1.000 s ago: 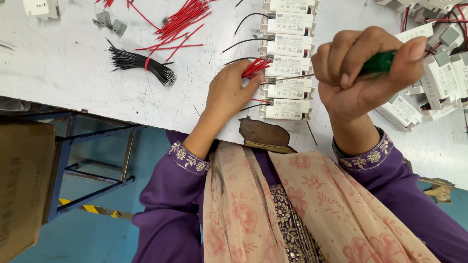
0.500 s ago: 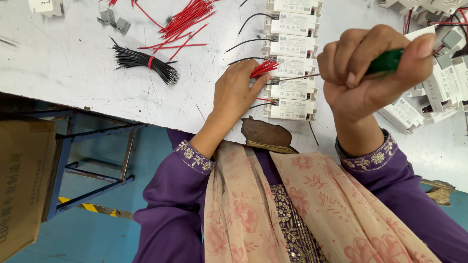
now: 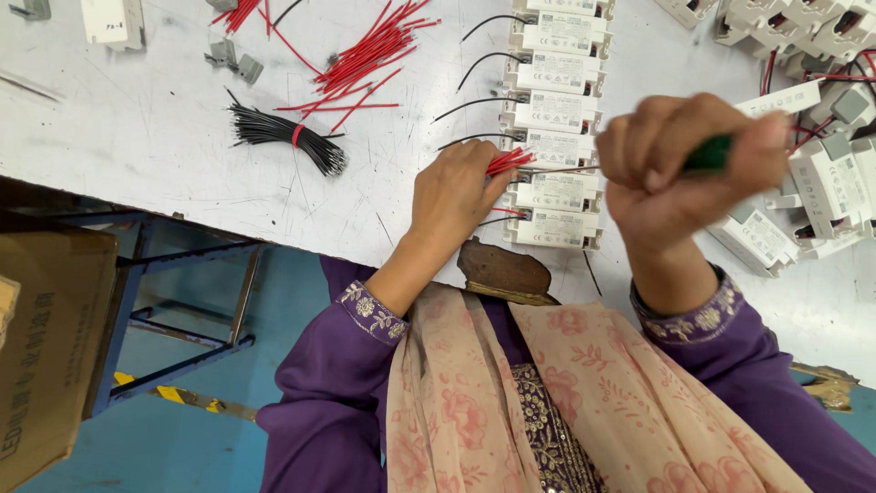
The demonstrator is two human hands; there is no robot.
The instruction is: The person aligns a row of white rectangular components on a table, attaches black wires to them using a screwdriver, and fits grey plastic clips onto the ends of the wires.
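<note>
My left hand point(image 3: 453, 196) rests on the white table point(image 3: 137, 146) and pinches a small bunch of short red wires point(image 3: 507, 162) against a column of white rectangular modules point(image 3: 554, 146). My right hand point(image 3: 680, 169) is raised and fisted around a green-handled screwdriver point(image 3: 707, 152), whose thin shaft point(image 3: 566, 169) points left toward the module beside the red wire tips. Thin black wires stick out of the left side of the upper modules.
A loose pile of red wires point(image 3: 370, 55) and a banded bundle of black wires point(image 3: 283, 135) lie on the table's left half. More white modules point(image 3: 821, 173) are heaped at right. A cardboard box point(image 3: 41, 356) and a blue metal frame point(image 3: 182, 301) stand below the table edge.
My right hand with the screwdriver has shifted slightly and looks motion-blurred. My left hand stays on the red wires at the modules.
</note>
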